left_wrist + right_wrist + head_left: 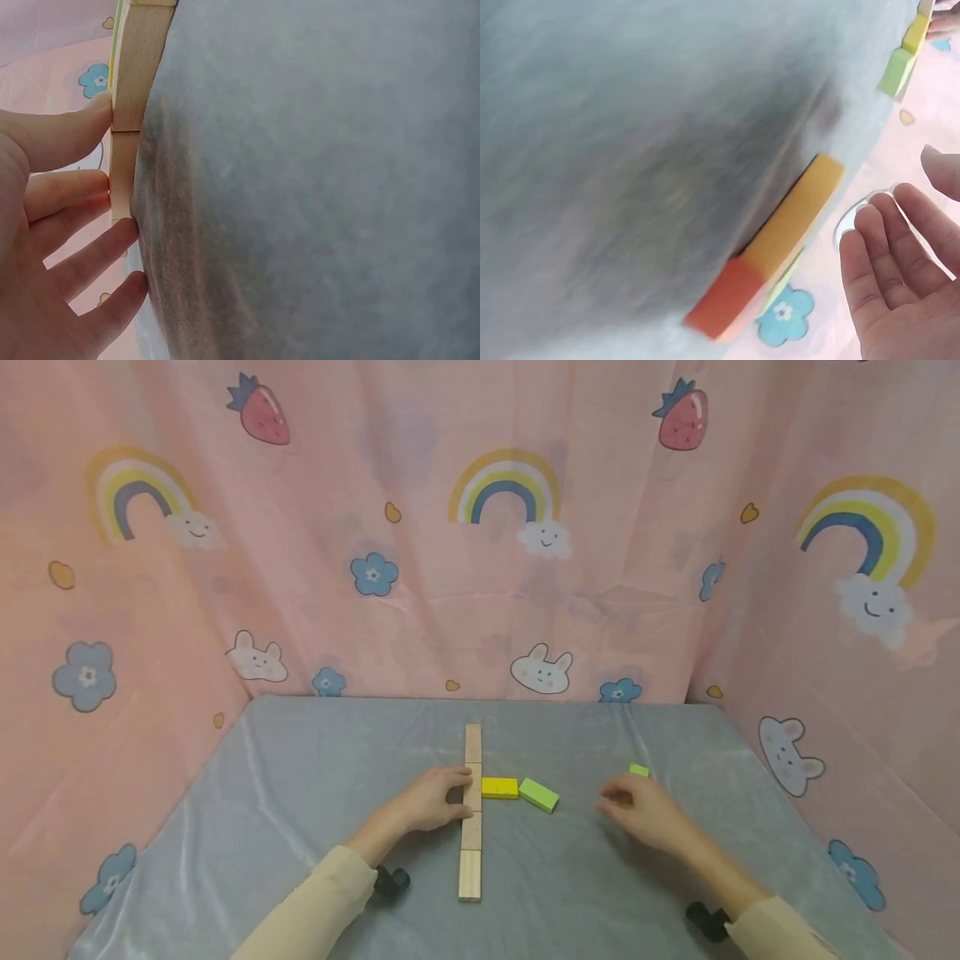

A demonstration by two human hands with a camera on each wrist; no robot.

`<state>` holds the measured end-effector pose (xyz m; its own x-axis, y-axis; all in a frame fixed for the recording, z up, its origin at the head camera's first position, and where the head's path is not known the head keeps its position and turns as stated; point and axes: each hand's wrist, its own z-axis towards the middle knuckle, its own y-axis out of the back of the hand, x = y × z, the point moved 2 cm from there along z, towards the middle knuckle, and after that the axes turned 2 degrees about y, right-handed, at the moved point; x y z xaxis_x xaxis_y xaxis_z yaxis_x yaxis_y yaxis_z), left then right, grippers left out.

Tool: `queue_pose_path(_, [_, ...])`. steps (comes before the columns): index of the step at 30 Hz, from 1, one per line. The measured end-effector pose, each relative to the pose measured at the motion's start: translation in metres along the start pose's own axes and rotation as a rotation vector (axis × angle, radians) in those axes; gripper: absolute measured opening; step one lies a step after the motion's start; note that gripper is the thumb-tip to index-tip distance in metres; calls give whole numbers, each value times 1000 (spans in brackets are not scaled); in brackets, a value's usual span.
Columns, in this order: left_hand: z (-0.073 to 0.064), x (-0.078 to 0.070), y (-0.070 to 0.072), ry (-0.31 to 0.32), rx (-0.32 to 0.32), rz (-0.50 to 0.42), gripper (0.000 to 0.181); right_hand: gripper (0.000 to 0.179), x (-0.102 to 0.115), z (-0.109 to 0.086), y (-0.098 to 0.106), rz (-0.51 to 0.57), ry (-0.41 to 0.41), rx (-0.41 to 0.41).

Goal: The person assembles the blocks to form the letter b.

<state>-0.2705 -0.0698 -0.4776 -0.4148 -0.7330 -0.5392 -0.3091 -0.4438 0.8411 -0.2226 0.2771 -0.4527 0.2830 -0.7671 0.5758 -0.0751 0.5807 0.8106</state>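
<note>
A straight row of plain wooden blocks [472, 831] lies end to end on the grey cloth. From its left side, my left hand [431, 799] touches the row with thumb and fingertips; in the left wrist view the fingers [94, 255] are spread and fairly straight. Against the row's right side sits a yellow block [499, 788], followed by an angled light green block [538, 795]. Farther right, my right hand [645, 810] hovers with relaxed fingers and holds nothing. Near it in the right wrist view are an orange block [799, 214] and a red block [726, 298], hidden in the head view.
Another green block [638, 770] peeks out behind my right hand. Grey cloth [315, 752] covers the table, and a pink patterned curtain [420, 635] rises at the back and both sides. Dark wrist cameras [392, 882] sit under both wrists.
</note>
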Motion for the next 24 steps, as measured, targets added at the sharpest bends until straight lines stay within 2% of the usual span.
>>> queue_pose_path(4, [1, 0, 0, 7, -3, 8, 57, 22, -8, -7, 5, 15, 0, -2])
queue_pose_path(11, [0, 0, 0, 16, 1, 8, 56, 30, -21, -16, 11, -10, -48, -6])
queue_pose_path(15, [0, 2, -1, 16, 0, 13, 56, 27, -28, -18, 13, -22, -52, -7])
queue_pose_path(24, [2, 3, -2, 21, -5, 17, 56, 26, -45, -20, 20, -85, -113, 49])
